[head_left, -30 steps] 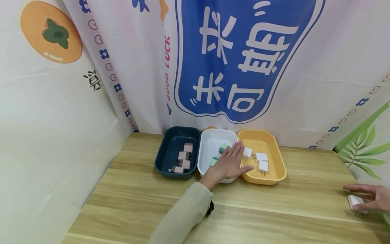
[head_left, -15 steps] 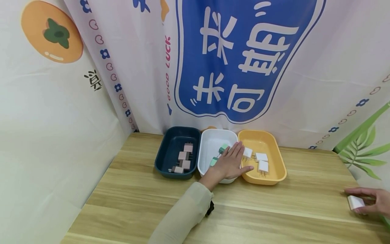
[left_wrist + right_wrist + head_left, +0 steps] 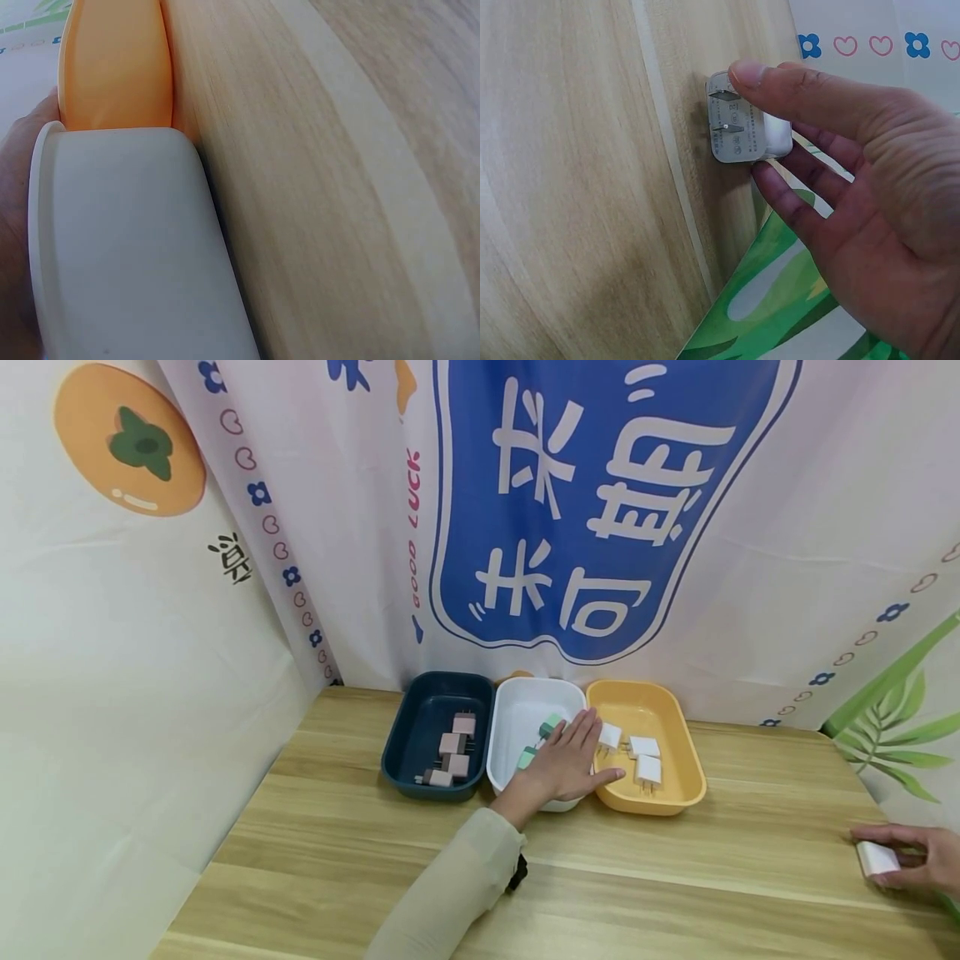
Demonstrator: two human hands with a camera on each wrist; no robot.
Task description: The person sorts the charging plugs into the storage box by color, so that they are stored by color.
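Note:
At the table's right side my right hand (image 3: 921,858) holds a white charger plug (image 3: 877,859) between thumb and fingers. Its two metal prongs and printed face show in the right wrist view, where the plug (image 3: 739,131) is gripped along its edges by the hand (image 3: 877,172). My left hand (image 3: 558,768) lies with straight fingers across the white tray (image 3: 517,697), its thumb reaching over the yellow tray (image 3: 681,777). Green plugs (image 3: 526,758) in the white tray are partly hidden under that hand. Several white plugs (image 3: 643,747) lie in the yellow tray.
A dark blue tray (image 3: 429,718) holding several pinkish plugs (image 3: 453,743) stands left of the white one. All three trays sit side by side at the back of the wooden table (image 3: 337,843), against a printed cloth (image 3: 360,568). The table's right edge is beside my right hand.
My right hand has closed its thumb and fingers on the white plug and turned it slightly; the plug's prongs no longer show in the head view. The left hand has stayed put.

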